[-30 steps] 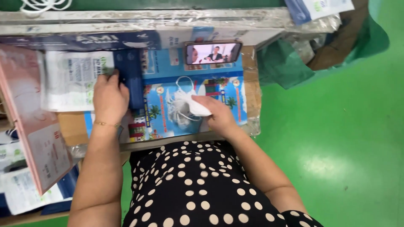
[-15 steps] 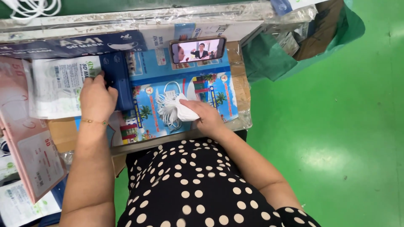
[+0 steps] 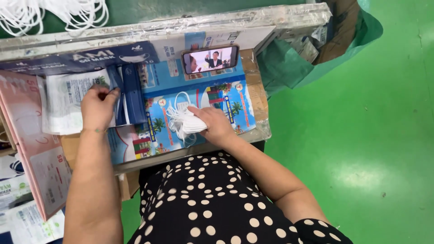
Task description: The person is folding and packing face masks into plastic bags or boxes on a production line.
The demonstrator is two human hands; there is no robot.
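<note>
Item: stack of white face masks (image 3: 187,122), centre of frame on the blue printed sheet (image 3: 226,97) covering the table; right hand (image 3: 214,124) pinched it, fingers pressed together. Left hand (image 3: 97,108), upper left, fingers curled onto a dark blue packet (image 3: 131,99). Handling advice: keep the stack squared and ear loops untangled.

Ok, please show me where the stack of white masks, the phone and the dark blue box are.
stack of white masks (image 3: 192,123): head view, on the folded white bodies beside the right hand.
phone (image 3: 210,59): head view, on the middle of its lit screen.
dark blue box (image 3: 134,92): head view, on its upright blue side.
</note>
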